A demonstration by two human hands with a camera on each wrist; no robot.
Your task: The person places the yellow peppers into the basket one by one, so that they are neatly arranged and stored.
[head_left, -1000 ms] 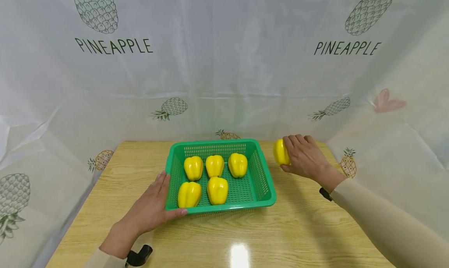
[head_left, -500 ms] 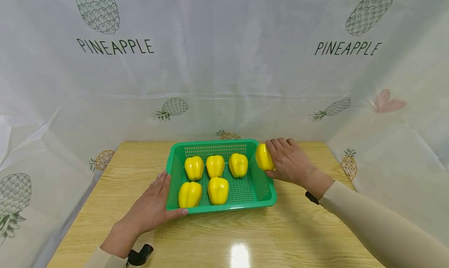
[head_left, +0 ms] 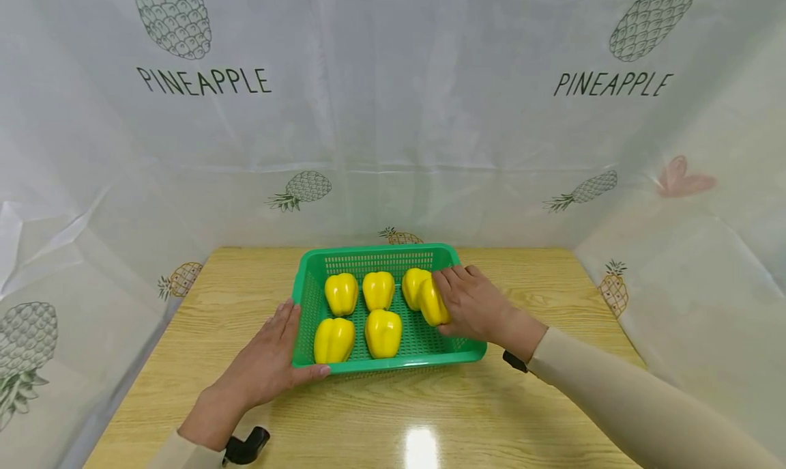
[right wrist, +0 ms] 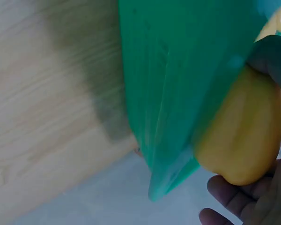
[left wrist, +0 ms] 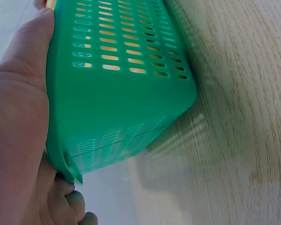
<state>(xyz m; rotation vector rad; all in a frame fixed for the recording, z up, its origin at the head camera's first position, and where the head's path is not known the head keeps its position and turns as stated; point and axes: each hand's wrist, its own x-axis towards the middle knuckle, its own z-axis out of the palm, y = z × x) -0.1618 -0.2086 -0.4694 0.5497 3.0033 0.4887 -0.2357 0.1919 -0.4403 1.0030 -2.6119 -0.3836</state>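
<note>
In the head view a green plastic basket [head_left: 405, 364] stands on the table, with several yellow bell peppers [head_left: 383, 334] inside. My right hand [head_left: 473, 305] grips another yellow bell pepper [head_left: 433, 304] over the basket's right part, overlapping the back right pepper in view. The right wrist view shows that held pepper [right wrist: 246, 126] between thumb and fingers, beside the basket wall [right wrist: 154, 84]. My left hand [head_left: 260, 360] rests against the basket's front left corner, thumb along the front rim and fingers straight along the left side. The left wrist view shows the basket's slotted outer wall [left wrist: 117, 93].
The wooden table [head_left: 344, 421] extends in front of the basket and to both sides. Behind it and at the sides hangs a pale curtain [head_left: 393, 128] printed with pineapples.
My right hand has carried the bell pepper left, from beside the basket across its right rim to above the inside. My left hand has stayed at the basket's corner.
</note>
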